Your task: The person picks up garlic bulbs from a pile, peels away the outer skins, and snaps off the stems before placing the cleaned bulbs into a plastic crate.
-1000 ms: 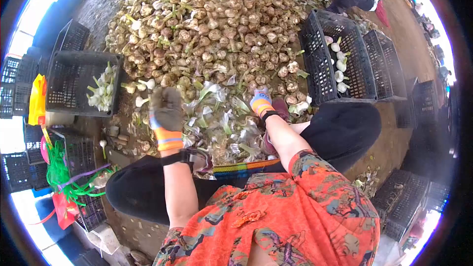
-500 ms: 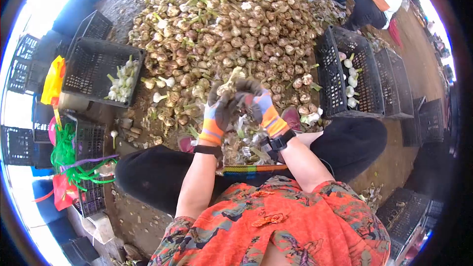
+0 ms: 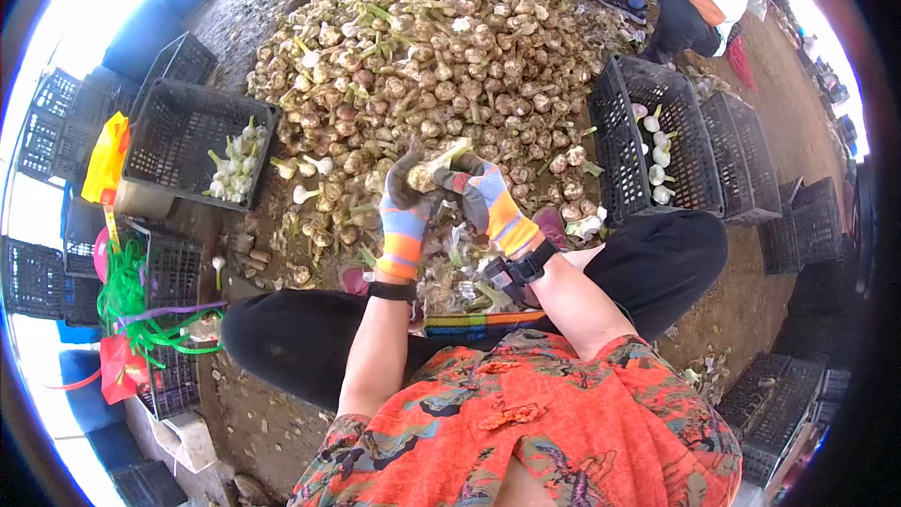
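A garlic bulb [image 3: 432,172] with a thick pale stem is held up between my two gloved hands, in front of the heap. My left hand [image 3: 409,197] is closed around the bulb's left side. From the right, my right hand [image 3: 479,190] grips the same bulb near its stem. Both gloves are dark at the fingers, with orange and blue-grey cuffs. Beyond them rises a large heap of soil-stained garlic [image 3: 441,66]. Loose peeled skins [image 3: 460,268] lie below my hands, between my feet.
On the left, a black crate [image 3: 155,155] holds cleaned garlic [image 3: 239,164]; another black crate [image 3: 619,145] on the right holds several white bulbs [image 3: 660,164]. Green string [image 3: 125,291] hangs over a crate at far left. A co-worker [image 3: 690,0] sits at the upper right.
The garlic bulb has turned, its stem now pointing to the upper right. My hands have shifted slightly around it. The view has tilted a little.
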Tool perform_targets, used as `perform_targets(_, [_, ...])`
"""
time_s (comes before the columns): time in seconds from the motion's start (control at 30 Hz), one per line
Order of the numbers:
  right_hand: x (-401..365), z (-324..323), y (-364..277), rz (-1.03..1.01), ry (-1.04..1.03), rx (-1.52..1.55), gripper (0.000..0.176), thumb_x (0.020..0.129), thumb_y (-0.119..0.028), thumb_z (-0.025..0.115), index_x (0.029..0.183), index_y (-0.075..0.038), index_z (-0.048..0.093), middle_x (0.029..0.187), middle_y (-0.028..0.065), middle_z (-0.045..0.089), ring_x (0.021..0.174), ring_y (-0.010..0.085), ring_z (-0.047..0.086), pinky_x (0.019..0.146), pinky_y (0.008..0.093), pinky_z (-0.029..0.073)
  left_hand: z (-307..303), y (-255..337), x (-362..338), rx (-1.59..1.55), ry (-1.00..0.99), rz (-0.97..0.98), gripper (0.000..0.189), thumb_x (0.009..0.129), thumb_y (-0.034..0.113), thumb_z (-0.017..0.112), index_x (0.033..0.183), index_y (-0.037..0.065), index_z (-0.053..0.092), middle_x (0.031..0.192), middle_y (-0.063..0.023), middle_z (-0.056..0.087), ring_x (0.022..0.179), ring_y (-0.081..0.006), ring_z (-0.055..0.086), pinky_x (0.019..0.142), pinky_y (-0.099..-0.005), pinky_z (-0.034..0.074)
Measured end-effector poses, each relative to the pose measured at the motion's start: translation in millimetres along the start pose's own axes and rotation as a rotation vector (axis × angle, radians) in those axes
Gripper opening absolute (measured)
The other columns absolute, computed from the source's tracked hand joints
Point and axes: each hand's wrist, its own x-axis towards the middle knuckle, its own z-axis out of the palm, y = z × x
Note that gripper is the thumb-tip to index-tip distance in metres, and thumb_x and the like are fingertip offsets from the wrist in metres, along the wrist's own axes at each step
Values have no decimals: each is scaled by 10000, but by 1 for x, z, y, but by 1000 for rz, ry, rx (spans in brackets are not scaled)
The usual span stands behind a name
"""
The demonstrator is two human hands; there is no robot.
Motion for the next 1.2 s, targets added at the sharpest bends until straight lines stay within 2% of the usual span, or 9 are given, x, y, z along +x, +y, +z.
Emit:
perform_targets(0.3, [2,9,-21,18,10,144,193,769,-28,613,960,1,597,896,52,631,788,129,602,732,250,494,11,20,-1,198,-63,174,594,660,-118,658,1184,27,418,1189,-91,492,1051,-200,509,872,-328,463])
perform_targets(0.57, [8,-15,-11,170,35,-47,213,741,40,584,946,-12,615,911,51,636,785,117,601,691,252,488,19,52,-11,-264,-70,-52,488,796,-38,549,1239,72,375,1234,-121,456,1029,-225,531,823,-318,499])
perform_targets(0.67, [6,-12,-24,-285,-4,-1150,313,659,88,547,956,4,599,969,60,602,881,125,559,780,251,453,26,69,-12,-497,-61,-295,403,873,90,504,1251,104,366,1121,-105,507,944,-186,556,755,-281,508])
perform_targets(0.77, [1,1,-16,-98,36,-397,316,653,84,551,958,17,597,1006,70,587,945,138,539,827,250,429,33,67,-14,-73,9,-292,390,875,133,514,1238,103,375,1030,-96,542,842,-164,578,658,-254,508])
perform_targets(0.83, [2,-3,-9,-152,68,-587,277,668,71,572,937,14,607,940,51,614,864,129,570,776,242,452,30,53,-11,-40,33,-2,396,868,171,533,1225,89,382,960,-81,567,695,-129,576,545,-239,483])
perform_targets(0.97, [-3,12,-26,-27,77,-257,242,688,-6,640,929,8,619,775,33,651,670,106,588,644,227,473,1,63,-3,-264,-164,-521,394,822,120,583,1167,35,413,979,-57,543,812,-127,556,657,-236,480])
perform_targets(1.03, [5,-3,-12,-28,75,-657,240,693,-52,651,925,2,625,794,31,648,679,102,584,630,241,470,11,41,-6,346,30,72,355,804,99,602,1119,18,460,957,-64,553,858,-142,551,714,-246,475])
perform_targets(1.1, [18,-41,31,-186,150,-793,216,701,-65,638,909,-7,633,779,26,639,660,100,577,605,252,466,21,60,-13,249,17,-14,374,789,59,608,1129,10,461,963,-77,558,860,-147,556,720,-267,487])
perform_targets(1.2, [10,-13,-3,31,483,-101,211,696,7,573,900,-2,627,782,62,626,641,128,573,583,264,465,4,65,-5,23,-169,-195,534,745,-12,611,1225,29,381,1111,-87,514,942,-165,547,784,-286,488])
